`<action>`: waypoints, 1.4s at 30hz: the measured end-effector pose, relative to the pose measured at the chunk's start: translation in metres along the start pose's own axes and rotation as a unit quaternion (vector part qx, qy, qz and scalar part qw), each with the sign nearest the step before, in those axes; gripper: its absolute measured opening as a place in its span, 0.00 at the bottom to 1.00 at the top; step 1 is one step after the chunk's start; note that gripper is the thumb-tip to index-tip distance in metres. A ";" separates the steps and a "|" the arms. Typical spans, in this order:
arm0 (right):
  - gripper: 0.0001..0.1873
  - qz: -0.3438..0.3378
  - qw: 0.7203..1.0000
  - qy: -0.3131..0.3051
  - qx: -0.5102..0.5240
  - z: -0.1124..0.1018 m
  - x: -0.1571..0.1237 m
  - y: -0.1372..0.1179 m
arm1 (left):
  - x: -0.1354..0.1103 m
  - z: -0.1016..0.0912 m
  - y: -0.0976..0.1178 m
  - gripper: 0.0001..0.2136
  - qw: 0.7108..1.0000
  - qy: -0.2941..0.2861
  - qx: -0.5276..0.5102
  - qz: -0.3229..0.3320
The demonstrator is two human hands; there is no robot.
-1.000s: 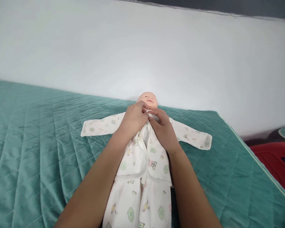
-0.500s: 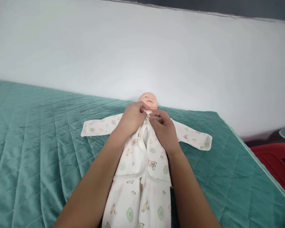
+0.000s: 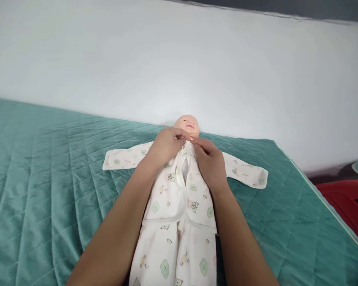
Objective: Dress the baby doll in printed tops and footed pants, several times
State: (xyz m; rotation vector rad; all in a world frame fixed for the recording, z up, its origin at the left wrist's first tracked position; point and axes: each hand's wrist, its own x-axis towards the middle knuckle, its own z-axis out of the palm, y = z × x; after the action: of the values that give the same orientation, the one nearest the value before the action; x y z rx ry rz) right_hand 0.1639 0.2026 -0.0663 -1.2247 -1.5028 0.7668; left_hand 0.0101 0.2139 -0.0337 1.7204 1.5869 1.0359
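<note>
At twelve o'clock, left hand [image 3: 168,146] and right hand [image 3: 211,163] pinch a jacket collar [image 3: 189,148] below a doll's head [image 3: 187,122], grips nearly closed. Best to level both sides before pressing.

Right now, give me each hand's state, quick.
Left hand: closed, seemingly pinching the collar of the printed top.
Right hand: at the same collar; open or closed cannot be told.

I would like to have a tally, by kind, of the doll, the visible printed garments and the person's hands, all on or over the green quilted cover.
Doll: 1
Garments: 2 (white printed top, white printed lower garment)
Hands: 2 (left hand, right hand)
Total: 5
</note>
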 end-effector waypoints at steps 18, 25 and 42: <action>0.17 -0.059 0.993 -0.084 -0.058 -0.011 -0.013 0.002 | -0.023 0.004 -0.007 0.13 0.997 0.051 0.020 0.061; 0.16 -0.076 0.996 -0.052 -0.016 -0.009 -0.016 0.009 | -0.052 0.012 -0.012 0.20 0.988 0.084 0.095 0.091; 0.17 -0.064 0.993 -0.097 -0.014 -0.011 -0.007 0.013 | -0.042 0.006 -0.016 0.19 0.995 0.032 0.066 0.072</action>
State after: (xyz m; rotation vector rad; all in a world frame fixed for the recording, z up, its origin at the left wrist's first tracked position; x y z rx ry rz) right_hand 0.1776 0.1985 -0.0767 -1.0880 -1.7382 0.7987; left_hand 0.0064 0.1748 -0.0571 1.9331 1.6216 1.0853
